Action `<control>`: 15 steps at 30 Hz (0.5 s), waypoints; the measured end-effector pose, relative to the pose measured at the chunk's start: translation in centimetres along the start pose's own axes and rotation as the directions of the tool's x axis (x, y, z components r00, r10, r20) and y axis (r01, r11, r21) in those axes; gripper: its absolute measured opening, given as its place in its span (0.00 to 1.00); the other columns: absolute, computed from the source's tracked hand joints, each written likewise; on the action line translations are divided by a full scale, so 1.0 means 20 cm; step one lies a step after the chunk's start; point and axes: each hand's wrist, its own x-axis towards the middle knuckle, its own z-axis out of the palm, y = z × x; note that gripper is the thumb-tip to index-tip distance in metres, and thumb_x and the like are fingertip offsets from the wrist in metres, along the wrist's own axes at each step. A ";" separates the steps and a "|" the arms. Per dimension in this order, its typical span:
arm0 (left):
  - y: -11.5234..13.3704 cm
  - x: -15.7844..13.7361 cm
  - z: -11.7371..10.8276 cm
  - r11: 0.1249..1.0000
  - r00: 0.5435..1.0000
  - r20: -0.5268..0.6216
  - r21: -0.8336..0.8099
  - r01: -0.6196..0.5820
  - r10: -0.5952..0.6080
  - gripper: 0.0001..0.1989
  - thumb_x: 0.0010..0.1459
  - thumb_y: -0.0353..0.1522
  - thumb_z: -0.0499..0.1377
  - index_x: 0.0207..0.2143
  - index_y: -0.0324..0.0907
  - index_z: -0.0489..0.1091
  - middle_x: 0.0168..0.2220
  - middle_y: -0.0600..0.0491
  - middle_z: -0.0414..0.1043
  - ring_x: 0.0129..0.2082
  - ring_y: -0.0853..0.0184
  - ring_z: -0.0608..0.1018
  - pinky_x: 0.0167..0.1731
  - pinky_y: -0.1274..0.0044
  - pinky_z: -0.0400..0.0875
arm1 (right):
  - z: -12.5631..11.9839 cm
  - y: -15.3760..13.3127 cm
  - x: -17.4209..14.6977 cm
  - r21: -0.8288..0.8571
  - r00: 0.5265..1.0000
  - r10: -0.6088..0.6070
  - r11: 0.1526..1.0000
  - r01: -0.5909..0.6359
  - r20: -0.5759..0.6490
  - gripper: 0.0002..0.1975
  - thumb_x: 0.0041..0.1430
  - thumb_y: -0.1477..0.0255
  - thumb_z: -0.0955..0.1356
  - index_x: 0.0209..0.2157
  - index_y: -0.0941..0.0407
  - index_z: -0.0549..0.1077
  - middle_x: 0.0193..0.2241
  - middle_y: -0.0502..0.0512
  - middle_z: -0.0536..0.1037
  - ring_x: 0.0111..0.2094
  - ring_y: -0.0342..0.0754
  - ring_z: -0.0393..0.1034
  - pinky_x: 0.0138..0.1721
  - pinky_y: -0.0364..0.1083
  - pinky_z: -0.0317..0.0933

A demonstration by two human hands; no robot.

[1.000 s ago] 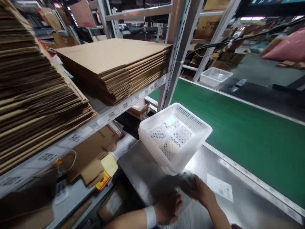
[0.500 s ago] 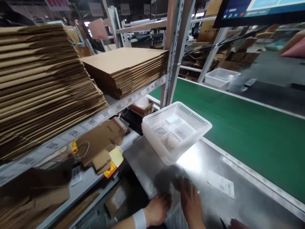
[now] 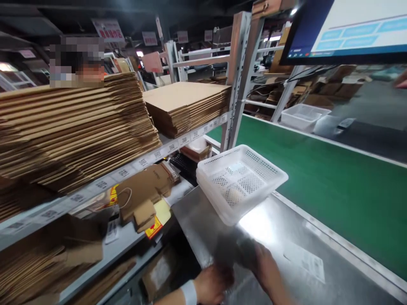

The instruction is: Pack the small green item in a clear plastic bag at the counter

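Both my hands are low on the steel worktop point(image 3: 286, 237), close together on a dark, blurred packet point(image 3: 237, 254). My left hand point(image 3: 213, 281), with a white wristband, grips its near-left edge. My right hand point(image 3: 267, 267) rests on its right side, fingers over it. Just beyond them stands a stack of white perforated plastic baskets point(image 3: 241, 180), the top one holding nothing visible. A white paper label point(image 3: 305, 260) lies flat on the steel to the right of my hands.
A green conveyor belt point(image 3: 333, 186) runs along the right. Flattened cardboard boxes point(image 3: 73, 123) are stacked on the shelf at left, with brown paper bags point(image 3: 143, 195) beneath. A monitor point(image 3: 349, 29) hangs top right. Another white bin point(image 3: 303, 115) sits beyond the belt. A person stands behind the cardboard.
The view has tilted up, bringing the monitor and a person behind the cardboard into sight. My hands have shifted on the dark packet and stay close together.
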 end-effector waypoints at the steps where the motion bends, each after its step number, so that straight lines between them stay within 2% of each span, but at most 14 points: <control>1: 0.00 0.00 -0.01 1.000 1.000 -0.002 0.000 -0.007 0.007 0.33 0.72 0.43 0.58 0.74 0.41 0.61 0.73 0.41 0.67 0.73 0.49 0.69 0.73 0.61 0.68 | 0.00 -0.07 -0.03 -0.072 0.998 -0.053 0.996 0.051 -0.023 0.27 0.60 0.76 0.68 0.62 0.60 0.75 0.55 0.69 0.83 0.52 0.64 0.81 0.50 0.58 0.80; 3: 0.00 -0.01 -0.01 1.000 1.000 0.017 0.025 -0.014 0.013 0.32 0.72 0.43 0.59 0.73 0.41 0.62 0.72 0.40 0.69 0.72 0.49 0.71 0.72 0.59 0.68 | 0.01 -0.19 -0.09 -0.172 0.983 -0.154 0.976 0.134 -0.104 0.24 0.60 0.80 0.68 0.56 0.54 0.80 0.51 0.63 0.85 0.46 0.60 0.83 0.43 0.54 0.81; 5: -0.02 -0.04 0.03 0.996 1.000 0.014 0.084 0.004 -0.006 0.27 0.73 0.43 0.59 0.69 0.43 0.67 0.68 0.43 0.75 0.69 0.52 0.75 0.71 0.61 0.69 | 0.02 -0.28 -0.14 -0.172 0.966 -0.211 0.968 0.185 -0.150 0.28 0.61 0.82 0.66 0.57 0.45 0.81 0.49 0.55 0.86 0.44 0.56 0.83 0.41 0.50 0.81; 7: -0.07 -0.10 0.12 0.986 0.999 -0.046 0.163 0.033 -0.026 0.21 0.74 0.43 0.58 0.63 0.44 0.72 0.61 0.47 0.81 0.64 0.56 0.80 0.69 0.66 0.71 | 0.04 -0.30 -0.16 -0.125 0.962 -0.225 0.970 0.206 -0.156 0.31 0.60 0.82 0.65 0.57 0.38 0.81 0.49 0.51 0.86 0.45 0.56 0.83 0.42 0.52 0.81; 9: -0.13 -0.16 0.23 0.965 0.987 -0.158 0.258 0.049 -0.008 0.19 0.73 0.46 0.59 0.57 0.45 0.76 0.57 0.51 0.84 0.62 0.59 0.82 0.64 0.71 0.75 | 0.07 -0.24 -0.15 -0.033 0.972 -0.195 0.981 0.192 -0.134 0.28 0.61 0.79 0.65 0.55 0.38 0.83 0.48 0.52 0.86 0.47 0.58 0.83 0.45 0.55 0.81; 11: -0.19 -0.20 0.35 0.934 0.960 -0.272 0.356 0.032 0.070 0.21 0.71 0.50 0.61 0.54 0.46 0.78 0.54 0.52 0.86 0.59 0.59 0.84 0.57 0.73 0.80 | 0.09 -0.15 -0.11 0.099 0.993 -0.078 0.991 0.087 -0.086 0.24 0.64 0.73 0.66 0.58 0.47 0.81 0.54 0.61 0.84 0.54 0.60 0.81 0.51 0.56 0.80; 12: -0.22 -0.20 0.40 0.919 0.940 -0.322 0.393 0.028 0.109 0.21 0.71 0.51 0.61 0.52 0.47 0.79 0.53 0.52 0.87 0.58 0.59 0.84 0.54 0.74 0.81 | 0.10 -0.11 -0.09 0.152 0.999 0.015 0.988 -0.008 -0.047 0.26 0.64 0.69 0.67 0.62 0.53 0.78 0.59 0.67 0.80 0.59 0.62 0.79 0.56 0.57 0.78; 14: -0.27 -0.19 0.48 0.906 0.906 -0.389 0.423 0.018 0.164 0.19 0.71 0.49 0.60 0.51 0.47 0.80 0.50 0.51 0.87 0.54 0.58 0.86 0.49 0.75 0.83 | 0.11 -0.05 -0.06 0.197 0.977 0.193 0.958 -0.207 0.090 0.38 0.60 0.62 0.68 0.69 0.64 0.69 0.69 0.77 0.70 0.67 0.66 0.70 0.65 0.58 0.71; 15: -0.28 -0.18 0.50 0.914 0.895 -0.415 0.406 0.023 0.162 0.17 0.72 0.47 0.59 0.51 0.48 0.80 0.49 0.50 0.88 0.53 0.58 0.87 0.49 0.74 0.84 | 0.11 -0.03 -0.05 0.192 0.954 0.246 0.942 -0.277 0.169 0.42 0.58 0.60 0.69 0.70 0.67 0.66 0.71 0.78 0.67 0.69 0.67 0.68 0.68 0.59 0.68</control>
